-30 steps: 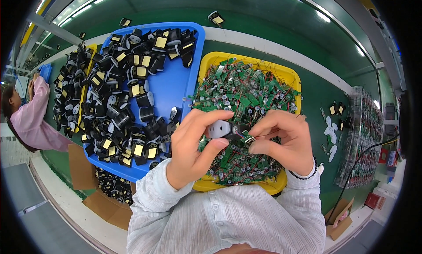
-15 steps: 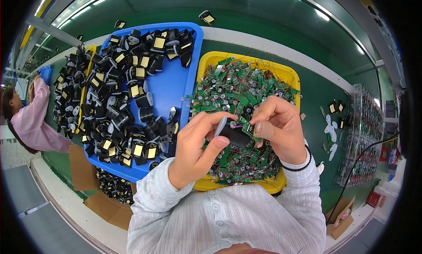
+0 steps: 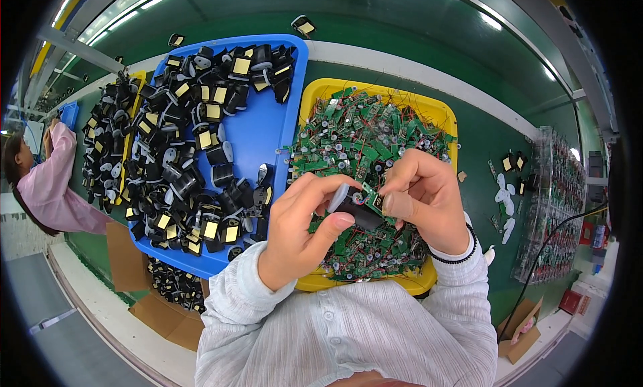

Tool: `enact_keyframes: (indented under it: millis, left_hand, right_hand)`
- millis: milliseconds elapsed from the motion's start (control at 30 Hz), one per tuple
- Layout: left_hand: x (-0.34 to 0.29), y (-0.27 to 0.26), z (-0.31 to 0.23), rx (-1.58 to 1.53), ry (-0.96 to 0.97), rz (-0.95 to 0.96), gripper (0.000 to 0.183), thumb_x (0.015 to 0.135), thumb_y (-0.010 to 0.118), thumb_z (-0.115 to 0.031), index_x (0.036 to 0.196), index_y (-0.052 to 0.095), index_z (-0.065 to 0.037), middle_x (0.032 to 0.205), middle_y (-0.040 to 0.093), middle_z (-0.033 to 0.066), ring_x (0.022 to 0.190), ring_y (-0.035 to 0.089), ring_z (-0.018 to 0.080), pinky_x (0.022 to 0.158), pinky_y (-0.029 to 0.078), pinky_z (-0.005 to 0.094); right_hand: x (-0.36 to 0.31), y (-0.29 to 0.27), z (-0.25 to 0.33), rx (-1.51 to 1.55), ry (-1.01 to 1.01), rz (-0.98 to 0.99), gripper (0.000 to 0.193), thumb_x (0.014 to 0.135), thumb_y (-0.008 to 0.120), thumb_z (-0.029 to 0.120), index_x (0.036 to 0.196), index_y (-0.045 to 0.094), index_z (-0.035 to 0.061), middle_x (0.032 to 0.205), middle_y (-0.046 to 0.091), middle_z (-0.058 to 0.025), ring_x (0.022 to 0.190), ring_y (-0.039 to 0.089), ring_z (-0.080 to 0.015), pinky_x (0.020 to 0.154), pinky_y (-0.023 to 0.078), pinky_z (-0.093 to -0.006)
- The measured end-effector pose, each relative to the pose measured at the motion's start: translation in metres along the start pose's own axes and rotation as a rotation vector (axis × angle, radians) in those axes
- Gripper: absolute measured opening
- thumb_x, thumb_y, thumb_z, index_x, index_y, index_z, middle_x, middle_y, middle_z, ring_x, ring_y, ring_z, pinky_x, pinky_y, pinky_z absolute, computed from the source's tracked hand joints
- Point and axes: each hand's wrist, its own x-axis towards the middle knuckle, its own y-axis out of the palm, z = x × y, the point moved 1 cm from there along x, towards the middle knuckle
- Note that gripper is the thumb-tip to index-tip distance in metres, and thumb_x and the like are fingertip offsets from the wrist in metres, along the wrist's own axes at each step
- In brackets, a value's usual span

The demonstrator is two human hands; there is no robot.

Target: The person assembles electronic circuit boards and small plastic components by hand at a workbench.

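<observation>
Between my two hands, over the yellow tray, is a black plastic housing with a grey rounded end piece. My left hand grips it by the grey end, thumb in front and index finger over the top. In the fingertips of my right hand a small green circuit board is pinched at the housing's upper edge. Thin coloured wires run between the board and the housing. Whether the board sits inside the housing or only against it, I cannot tell. Many similar boards fill the yellow tray beneath.
A blue tray of black housings with cream pads stands left, another heap beyond it. Cardboard boxes stand below left and at lower right. Clear racks stand right. A person in pink works far left.
The housing has tipped slightly, so its open top and the wires show more. My right fingers have shifted a little with the board, still pinching it.
</observation>
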Motion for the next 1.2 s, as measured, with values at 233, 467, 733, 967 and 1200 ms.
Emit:
enact_keyframes:
  millis: [233, 467, 733, 967, 1200]
  left_hand:
    - [-0.001, 0.002, 0.001, -0.002, -0.008, -0.022, 0.031, 0.080, 0.064, -0.024, 0.098, 0.058, 0.000, 0.070, 0.052, 0.0063, 0.060, 0.045, 0.0160, 0.053, 0.036, 0.0248]
    - [0.003, -0.001, -0.001, 0.205, 0.125, -0.025, 0.034, 0.080, 0.063, -0.025, 0.102, 0.058, 0.000, 0.076, 0.058, 0.0082, 0.066, 0.051, 0.0209, 0.060, 0.042, 0.0288]
    - [0.008, 0.004, 0.003, 0.064, 0.126, 0.046, 0.063, 0.084, 0.054, -0.039, 0.129, 0.040, 0.003, 0.116, 0.054, 0.0174, 0.096, 0.051, 0.0325, 0.087, 0.038, 0.0377]
    - [0.005, 0.001, 0.001, 0.033, 0.132, 0.039, 0.057, 0.086, 0.051, -0.033, 0.128, 0.040, 0.004, 0.114, 0.055, 0.0167, 0.098, 0.052, 0.0308, 0.088, 0.038, 0.0375]
    - [0.001, 0.002, -0.003, 0.003, 0.107, -0.020, 0.051, 0.086, 0.050, -0.026, 0.125, 0.042, 0.005, 0.107, 0.058, 0.0163, 0.095, 0.054, 0.0299, 0.086, 0.040, 0.0366]
  right_hand:
    - [-0.001, 0.002, 0.004, -0.067, 0.006, 0.026, 0.011, 0.079, 0.063, 0.002, 0.078, 0.053, 0.0021, 0.075, 0.057, -0.0007, 0.066, 0.050, -0.0029, 0.057, 0.041, -0.0180]
    - [0.003, -0.002, 0.004, -0.207, 0.122, 0.083, 0.008, 0.079, 0.061, 0.003, 0.080, 0.053, 0.0027, 0.070, 0.051, 0.0028, 0.064, 0.047, -0.0021, 0.054, 0.039, -0.0189]
    - [-0.006, 0.019, -0.001, -0.606, -0.228, -0.047, 0.010, 0.070, 0.065, -0.001, 0.077, 0.058, 0.0008, 0.063, 0.053, -0.0066, 0.053, 0.053, -0.0128, 0.048, 0.040, -0.0254]
    - [-0.010, 0.030, -0.003, -0.831, -0.498, -0.089, 0.015, 0.066, 0.068, 0.001, 0.077, 0.058, 0.0019, 0.065, 0.054, -0.0079, 0.053, 0.051, -0.0235, 0.049, 0.040, -0.0308]
    - [-0.009, 0.029, -0.003, -0.796, -0.539, -0.049, 0.017, 0.065, 0.070, 0.004, 0.078, 0.059, 0.0021, 0.064, 0.053, -0.0070, 0.053, 0.050, -0.0221, 0.048, 0.039, -0.0307]
